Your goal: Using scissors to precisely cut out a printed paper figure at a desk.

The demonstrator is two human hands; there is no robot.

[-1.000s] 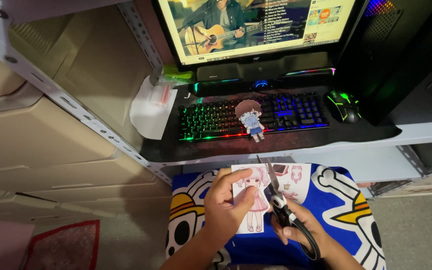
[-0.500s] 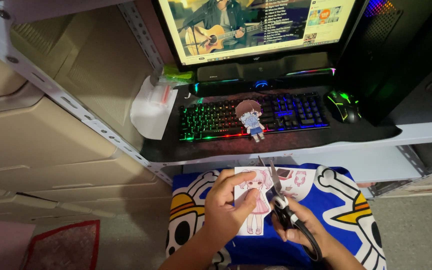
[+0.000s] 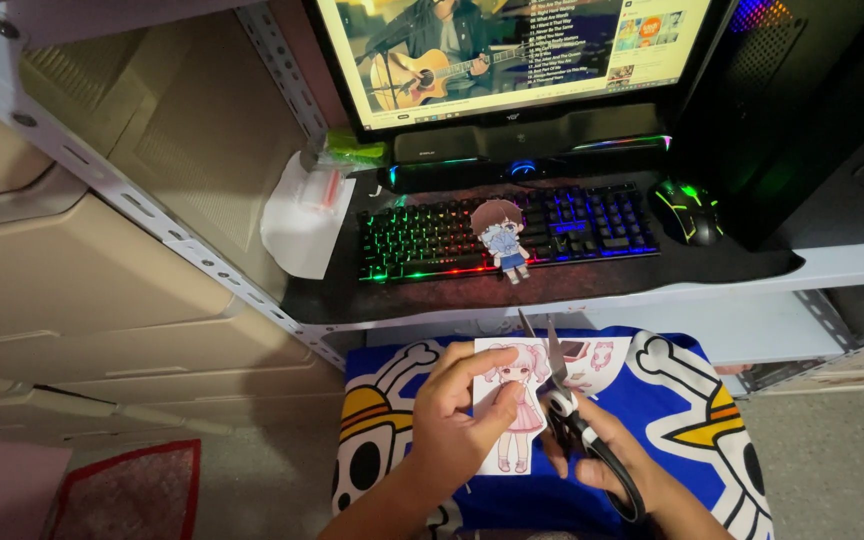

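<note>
- The left hand (image 3: 457, 425) is pinched on one white paper sheet printed with a pink-haired doll figure (image 3: 512, 400), thumb on its face, holding it over the lap.
- The right hand (image 3: 617, 470) is closed through the loops of one pair of black-handled scissors (image 3: 562, 385); the two blades stand parted, points up, at the sheet's right edge.
- Beneath lies one blue cloth with skull-and-straw-hat prints (image 3: 692, 400); a second small printed paper piece (image 3: 597, 362) rests on it just beside the blades.
- On the bench (image 3: 572, 285) above: one rainbow-lit black keyboard (image 3: 432, 235), one cut-out brown-haired paper doll (image 3: 502, 238) standing against it, one glowing black mouse (image 3: 687, 208), and one monitor (image 3: 512, 50).
- One crumpled white plastic bag (image 3: 302, 215) sits left of the keyboard.
</note>
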